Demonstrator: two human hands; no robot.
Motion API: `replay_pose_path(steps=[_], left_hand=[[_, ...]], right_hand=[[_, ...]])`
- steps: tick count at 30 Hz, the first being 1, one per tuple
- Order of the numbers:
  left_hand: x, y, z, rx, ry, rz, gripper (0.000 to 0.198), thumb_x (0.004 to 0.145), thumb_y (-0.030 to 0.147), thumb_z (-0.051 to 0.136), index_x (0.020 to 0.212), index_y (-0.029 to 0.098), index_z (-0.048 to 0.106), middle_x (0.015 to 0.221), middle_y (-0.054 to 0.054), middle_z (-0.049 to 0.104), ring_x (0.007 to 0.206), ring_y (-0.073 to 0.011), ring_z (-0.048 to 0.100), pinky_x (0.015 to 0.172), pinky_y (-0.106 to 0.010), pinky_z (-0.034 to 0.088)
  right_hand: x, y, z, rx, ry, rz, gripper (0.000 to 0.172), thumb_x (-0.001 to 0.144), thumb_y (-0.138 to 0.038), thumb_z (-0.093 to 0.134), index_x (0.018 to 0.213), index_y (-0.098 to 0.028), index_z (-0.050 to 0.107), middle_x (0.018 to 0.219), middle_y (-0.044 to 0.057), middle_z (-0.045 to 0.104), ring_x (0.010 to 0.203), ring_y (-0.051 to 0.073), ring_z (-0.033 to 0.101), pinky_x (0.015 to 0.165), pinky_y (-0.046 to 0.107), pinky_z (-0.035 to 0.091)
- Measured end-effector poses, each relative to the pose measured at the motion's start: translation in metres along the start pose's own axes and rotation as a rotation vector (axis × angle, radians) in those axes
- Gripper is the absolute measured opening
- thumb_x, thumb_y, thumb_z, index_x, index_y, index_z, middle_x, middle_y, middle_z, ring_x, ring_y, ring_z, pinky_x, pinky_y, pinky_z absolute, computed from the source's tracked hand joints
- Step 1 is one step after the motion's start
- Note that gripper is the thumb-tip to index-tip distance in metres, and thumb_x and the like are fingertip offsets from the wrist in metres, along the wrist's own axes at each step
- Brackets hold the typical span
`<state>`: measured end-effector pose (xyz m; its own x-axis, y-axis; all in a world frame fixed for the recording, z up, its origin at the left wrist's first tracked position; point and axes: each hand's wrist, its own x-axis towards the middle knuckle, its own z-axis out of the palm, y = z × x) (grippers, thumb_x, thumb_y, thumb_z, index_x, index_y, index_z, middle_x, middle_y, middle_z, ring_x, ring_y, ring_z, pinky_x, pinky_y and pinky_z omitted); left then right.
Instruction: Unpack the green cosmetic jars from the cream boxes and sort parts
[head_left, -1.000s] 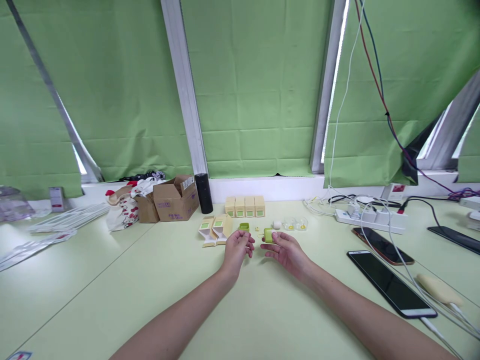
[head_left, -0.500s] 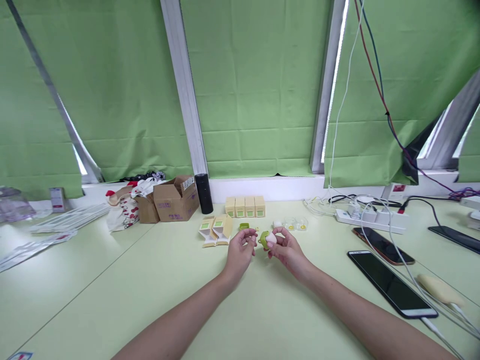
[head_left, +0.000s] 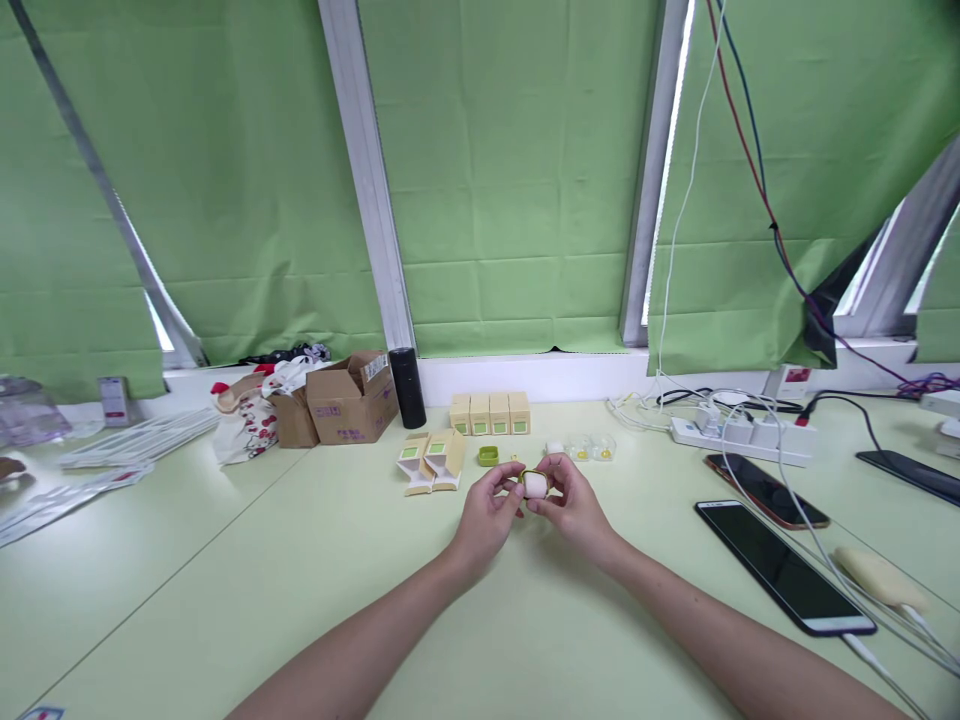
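Note:
Between my two hands is a small white rounded case (head_left: 535, 486) framed by a green cover, which looks like an earbud case in its sleeve. The fingertips of my left hand (head_left: 486, 515) close on its left side, while my right hand (head_left: 576, 505) pinches it from the right. A small green piece (head_left: 488, 456), open like a cap, lies just beyond my left hand. Past my right hand are a small white block (head_left: 554, 448) and a clear blister pack (head_left: 591, 448) with yellow bits inside. Two opened small cartons (head_left: 433, 462) lie left of the green piece.
Several small beige boxes (head_left: 490, 413) stand in a row behind. A cardboard box (head_left: 349, 400) and black cylinder (head_left: 407, 388) stand back left. To the right lie phones (head_left: 784, 568), a power strip (head_left: 742, 438) and loose white cables. Part of another person's hand (head_left: 10, 467) shows far left.
My left hand has moved right and now touches the case, which has turned so its white face points toward me. Another person's hand has appeared at the far left.

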<state>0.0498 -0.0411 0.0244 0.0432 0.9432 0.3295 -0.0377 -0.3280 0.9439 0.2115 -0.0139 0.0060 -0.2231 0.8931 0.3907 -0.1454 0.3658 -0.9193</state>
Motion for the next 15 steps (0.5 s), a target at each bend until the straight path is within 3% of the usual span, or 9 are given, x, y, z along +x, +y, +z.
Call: replay_pose_path(steps=[5,9,15], left_hand=[[-0.002,0.005,0.002,-0.041,0.003,-0.017,0.034,0.084,0.036,0.077,0.112,0.017,0.071,0.115,-0.013,0.071,0.098,-0.0232,0.069,0.082,-0.032,0.058],[-0.001,0.001,0.0,-0.045,0.005,0.022,0.034,0.085,0.037,0.076,0.112,0.018,0.072,0.113,-0.012,0.072,0.104,-0.0243,0.069,0.091,-0.034,0.056],[0.002,-0.006,-0.002,-0.024,0.044,0.065,0.031,0.086,0.036,0.074,0.112,0.019,0.072,0.111,-0.011,0.073,0.099,-0.0225,0.069,0.092,-0.035,0.056]], right_hand=[[-0.001,0.002,0.0,-0.061,0.013,-0.039,0.04,0.074,-0.023,0.073,0.106,-0.027,0.05,0.099,0.0,0.06,0.09,0.02,0.063,0.07,0.032,0.058],[-0.002,0.001,-0.001,-0.246,0.013,-0.094,0.036,0.08,-0.024,0.069,0.113,-0.027,0.053,0.108,0.004,0.061,0.09,0.019,0.063,0.072,0.034,0.058],[-0.004,-0.004,-0.009,-0.62,0.031,-0.376,0.039,0.09,-0.021,0.061,0.128,-0.028,0.054,0.128,0.012,0.056,0.098,0.025,0.064,0.074,0.04,0.059]])
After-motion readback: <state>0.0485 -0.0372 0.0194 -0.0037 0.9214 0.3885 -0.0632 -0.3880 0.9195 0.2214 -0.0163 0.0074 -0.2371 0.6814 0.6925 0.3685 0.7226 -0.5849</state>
